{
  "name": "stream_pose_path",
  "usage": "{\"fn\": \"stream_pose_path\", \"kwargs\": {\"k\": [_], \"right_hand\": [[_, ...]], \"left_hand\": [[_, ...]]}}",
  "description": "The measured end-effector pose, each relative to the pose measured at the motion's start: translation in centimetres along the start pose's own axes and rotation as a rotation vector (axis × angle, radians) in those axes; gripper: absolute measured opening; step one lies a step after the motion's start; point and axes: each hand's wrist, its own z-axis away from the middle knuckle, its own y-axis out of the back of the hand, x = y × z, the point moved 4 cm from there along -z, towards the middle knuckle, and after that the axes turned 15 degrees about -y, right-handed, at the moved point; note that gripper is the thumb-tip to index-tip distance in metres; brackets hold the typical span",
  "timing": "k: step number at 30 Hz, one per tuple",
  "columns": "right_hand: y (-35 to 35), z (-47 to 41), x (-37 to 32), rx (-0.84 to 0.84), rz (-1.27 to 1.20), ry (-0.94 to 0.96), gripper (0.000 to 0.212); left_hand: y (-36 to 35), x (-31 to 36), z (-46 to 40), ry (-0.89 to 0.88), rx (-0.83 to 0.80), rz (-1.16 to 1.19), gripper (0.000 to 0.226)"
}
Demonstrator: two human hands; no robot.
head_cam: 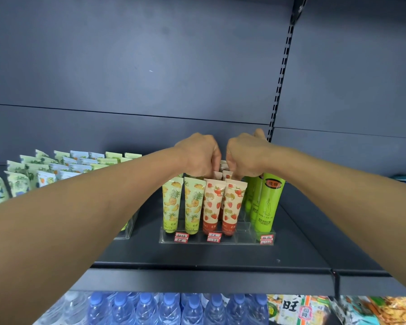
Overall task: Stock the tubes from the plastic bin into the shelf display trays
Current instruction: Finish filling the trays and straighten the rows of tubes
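Note:
A clear acrylic display tray (242,240) sits on the dark shelf. It holds pineapple-print tubes (171,205) on the left, strawberry-print tubes (232,207) in the middle and plain green tubes (268,202) on the right, all standing cap down. My left hand (198,154) and my right hand (245,153) reach over the back of the tray, side by side. Each has its fingers curled down onto the top ends of the rear strawberry tubes (222,173). The fingertips are hidden behind the hands. The plastic bin is out of view.
A second tray of blue-and-green print tubes (45,172) stands to the left, partly behind my left forearm. Water bottles (169,308) and snack packs (314,310) fill the shelf below. A slotted upright (280,76) runs up the back panel.

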Motion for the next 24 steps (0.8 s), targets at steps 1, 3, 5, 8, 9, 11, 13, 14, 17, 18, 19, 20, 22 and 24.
{"fn": "stream_pose_path", "kwargs": {"k": [1, 3, 5, 8, 9, 11, 13, 14, 17, 18, 19, 20, 22, 24], "right_hand": [[0.1, 0.1, 0.0, -0.005, -0.005, -0.001, 0.018], [0.2, 0.1, -0.2, -0.019, -0.02, -0.003, 0.022], [0.3, 0.1, -0.3, -0.02, -0.031, -0.001, 0.025], [0.3, 0.1, -0.4, -0.02, -0.025, -0.004, 0.026], [0.3, 0.1, -0.3, -0.022, -0.029, -0.006, 0.026], [0.3, 0.1, -0.3, -0.028, -0.038, -0.011, 0.027], [0.3, 0.2, -0.2, -0.03, -0.044, -0.016, 0.026], [0.3, 0.2, -0.1, -0.035, -0.049, -0.018, 0.026], [0.3, 0.2, 0.1, -0.046, -0.058, -0.021, 0.029], [0.4, 0.3, 0.1, -0.044, -0.061, -0.019, 0.028], [0.4, 0.4, 0.2, -0.04, -0.067, -0.018, 0.027], [0.6, 0.5, 0.2, -0.035, -0.072, -0.016, 0.025], [0.9, 0.9, 0.4, -0.032, -0.08, -0.015, 0.019], [1.5, 1.3, 0.7, -0.022, -0.119, -0.023, 0.013]], "left_hand": [[0.0, 0.0, 0.0, 0.003, -0.001, 0.002, 0.027], [0.1, 0.0, 0.1, 0.016, -0.008, 0.012, 0.025], [0.1, 0.0, 0.2, 0.031, -0.01, 0.018, 0.024], [0.0, 0.0, 0.2, 0.05, -0.015, 0.03, 0.022], [0.0, -0.1, 0.2, 0.052, -0.015, 0.033, 0.021], [0.1, 0.0, 0.3, 0.052, -0.012, 0.038, 0.02], [0.1, 0.0, 0.3, 0.05, -0.01, 0.041, 0.017], [0.1, 0.1, 0.3, 0.051, -0.011, 0.041, 0.017], [0.1, 0.2, 0.3, 0.054, -0.018, 0.038, 0.019], [0.1, 0.2, 0.3, 0.057, -0.02, 0.036, 0.02], [0.1, 0.2, 0.3, 0.059, -0.02, 0.036, 0.02], [0.2, 0.2, 0.4, 0.06, -0.02, 0.038, 0.018], [0.4, 0.4, 0.6, 0.057, -0.019, 0.048, 0.015], [0.8, 0.5, 0.8, 0.051, 0.003, 0.082, 0.012]]}}
